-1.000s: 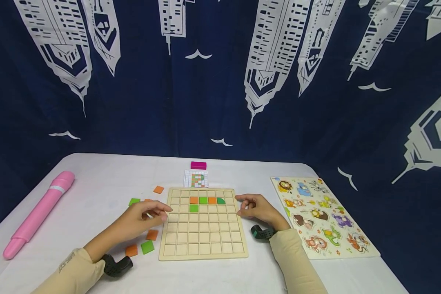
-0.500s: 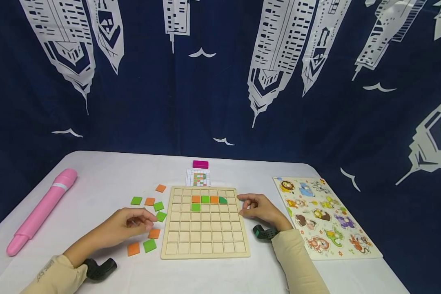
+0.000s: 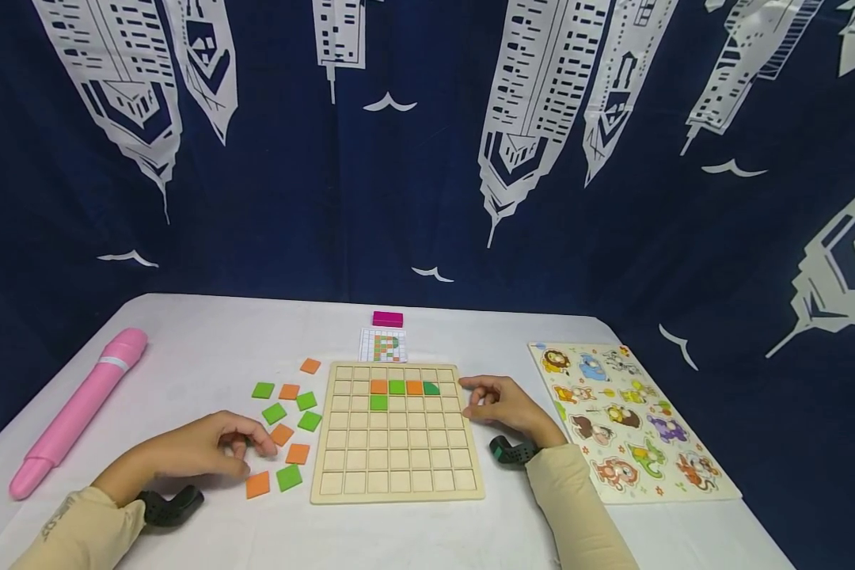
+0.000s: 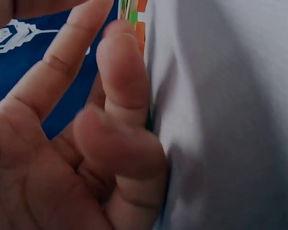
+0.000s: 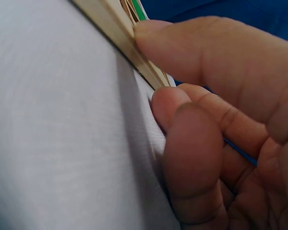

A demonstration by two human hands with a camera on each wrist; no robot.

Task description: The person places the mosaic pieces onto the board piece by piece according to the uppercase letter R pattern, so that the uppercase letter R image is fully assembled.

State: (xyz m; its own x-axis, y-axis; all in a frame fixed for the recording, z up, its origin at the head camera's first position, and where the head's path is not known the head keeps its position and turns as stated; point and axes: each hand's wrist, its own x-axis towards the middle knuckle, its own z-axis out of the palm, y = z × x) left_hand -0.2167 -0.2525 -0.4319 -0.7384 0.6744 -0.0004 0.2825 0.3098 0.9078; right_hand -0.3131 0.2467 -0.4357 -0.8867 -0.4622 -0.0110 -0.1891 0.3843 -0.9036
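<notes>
My left hand [image 3: 203, 450] is low over the left of the table, fingers loosely bent, beside scattered orange and green square tiles. An orange tile [image 3: 258, 484] is just below its thumb, and another orange tile [image 3: 281, 435] is by its fingertips. Nothing shows between its fingers [image 4: 122, 72] in the left wrist view. My right hand [image 3: 506, 405] touches the right edge of the wooden grid board [image 3: 397, 459]; its fingertips [image 5: 156, 36] meet the rim. Orange and green tiles sit in the board's upper cells, with a rounded dark-green piece [image 3: 431, 389] at the row's right end.
Behind the board lie a pattern card [image 3: 382, 346] and a magenta block [image 3: 388, 319]. A pink stick-like thing [image 3: 78, 412] lies at the left. An animal puzzle board [image 3: 627, 419] lies at the right, by my right sleeve. A dark curtain hangs behind.
My left hand has drawn back from the board's left edge, leftward and toward me, uncovering several tiles. My right hand stays at the board's edge.
</notes>
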